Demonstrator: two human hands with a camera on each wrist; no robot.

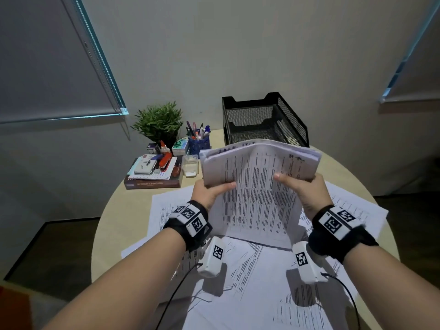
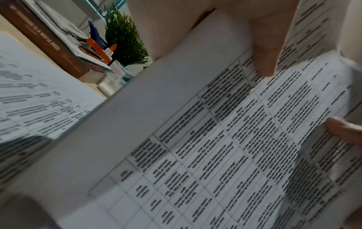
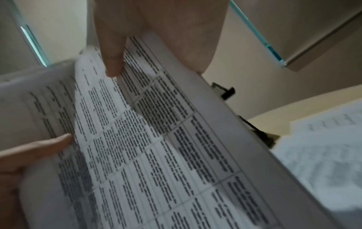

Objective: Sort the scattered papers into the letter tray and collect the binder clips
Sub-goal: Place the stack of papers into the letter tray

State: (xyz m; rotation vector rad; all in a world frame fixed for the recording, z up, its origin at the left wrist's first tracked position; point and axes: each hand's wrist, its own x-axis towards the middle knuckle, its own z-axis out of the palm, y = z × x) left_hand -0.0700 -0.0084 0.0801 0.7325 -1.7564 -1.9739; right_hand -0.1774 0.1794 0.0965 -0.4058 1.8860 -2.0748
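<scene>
Both hands hold a stack of printed papers (image 1: 259, 177) upright above the round table (image 1: 123, 210), its lower edge standing on loose sheets (image 1: 262, 270). My left hand (image 1: 212, 190) grips the stack's left edge, thumb across the front page (image 2: 215, 124). My right hand (image 1: 302, 186) grips the right edge the same way, thumb on the print (image 3: 156, 124). The black mesh letter tray (image 1: 264, 120) stands behind the stack at the table's far side, its tiers bare as far as I see. No binder clips show in any view.
At the back left are a potted plant (image 1: 158, 122), a blue pen cup (image 1: 198, 141), a small clear box (image 1: 190, 165) and a book (image 1: 154, 183) stacked with a stapler and notepads. More sheets (image 1: 357, 210) lie scattered at the right.
</scene>
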